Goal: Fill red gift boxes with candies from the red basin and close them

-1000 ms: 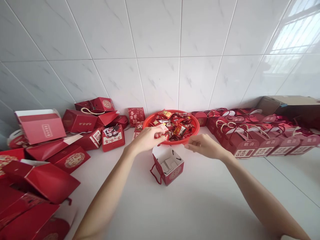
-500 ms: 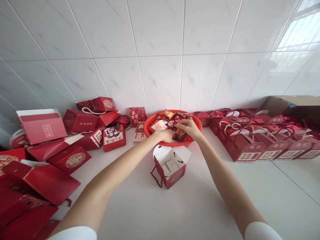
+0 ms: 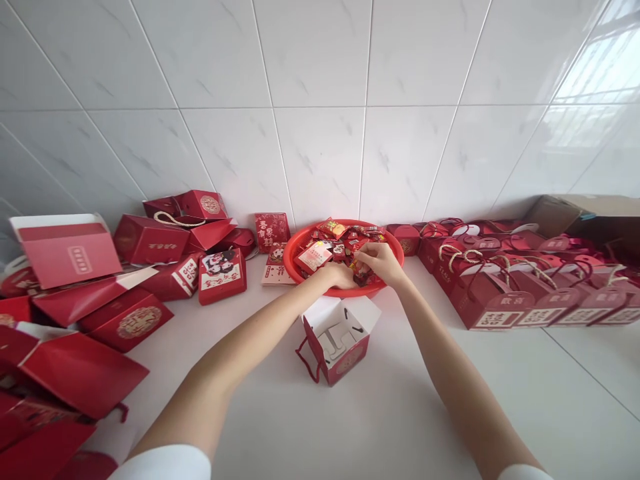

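Wrapped sweets (image 3: pixel 334 229) in red, pink and orange fill a red plastic basin (image 3: pixel 294 243) against the tiled wall. Over its near rim reaches my left hand (image 3: pixel 341 275), its fingers sunk among the sweets and hidden. At the basin's right side my right hand (image 3: pixel 379 259) has thumb and fingers pinched together over the sweets; what lies between them is too small to make out. Just in front of the basin stands an open red gift box (image 3: pixel 345 363), white inside, with flaps up and a dark red cord handle hanging on its left.
Red boxes (image 3: pixel 145 320), some open, are heaped on the left. A red card (image 3: pixel 273 233) leans on the wall. Closed boxes with rope handles (image 3: pixel 500 300) stand in rows on the right, beside a cardboard carton (image 3: pixel 560 207).
Both hands stay in the basin, the left slightly further right among the sweets. The view has shifted a little, and the open gift box sits slightly lower in it.
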Tool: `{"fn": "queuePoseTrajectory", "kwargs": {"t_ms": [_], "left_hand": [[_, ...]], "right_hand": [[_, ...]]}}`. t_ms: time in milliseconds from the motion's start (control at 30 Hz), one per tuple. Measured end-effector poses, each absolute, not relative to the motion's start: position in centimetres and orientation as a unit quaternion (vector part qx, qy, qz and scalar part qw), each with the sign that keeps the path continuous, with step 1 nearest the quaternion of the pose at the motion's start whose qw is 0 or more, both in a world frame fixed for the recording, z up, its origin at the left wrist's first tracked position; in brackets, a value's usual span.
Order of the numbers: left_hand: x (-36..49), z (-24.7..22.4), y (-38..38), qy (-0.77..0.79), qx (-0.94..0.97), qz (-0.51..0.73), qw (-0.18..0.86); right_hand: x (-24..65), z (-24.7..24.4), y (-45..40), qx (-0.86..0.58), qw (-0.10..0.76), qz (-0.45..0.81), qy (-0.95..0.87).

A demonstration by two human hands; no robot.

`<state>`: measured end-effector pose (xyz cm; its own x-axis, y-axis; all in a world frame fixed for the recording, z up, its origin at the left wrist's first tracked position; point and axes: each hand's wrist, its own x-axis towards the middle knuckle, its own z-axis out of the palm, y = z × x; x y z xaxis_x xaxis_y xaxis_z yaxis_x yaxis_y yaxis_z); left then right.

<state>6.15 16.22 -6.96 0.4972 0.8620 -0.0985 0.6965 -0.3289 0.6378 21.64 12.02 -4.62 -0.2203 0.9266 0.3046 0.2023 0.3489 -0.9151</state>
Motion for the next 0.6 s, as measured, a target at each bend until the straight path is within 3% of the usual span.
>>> {"fn": "queuePoseTrajectory", "kwargs": {"t_ms": [167,300,500,600], "left_hand": [[6.2,-5.9,15.4,0.508,0.806,0.043,0.300],[6.0,-4.4,14.3,0.499,0.809,0.053,0.306],[3.0,-2.5,13.4,0.475,0.791,0.155,0.352],[1.5,-2.2,13.4,0.465,0.726,0.294,0.413]], "right_hand": [[21.7,-4.7,12.1,-0.412,0.467,0.391,-0.678],[21.7,-4.6,11.9,-0.408,0.480,0.389,-0.672],[21.6,-4.7,11.9,-0.412,0.492,0.382,-0.665],[21.5,-4.7,12.0,-0.417,0.505,0.377,-0.655]]}}
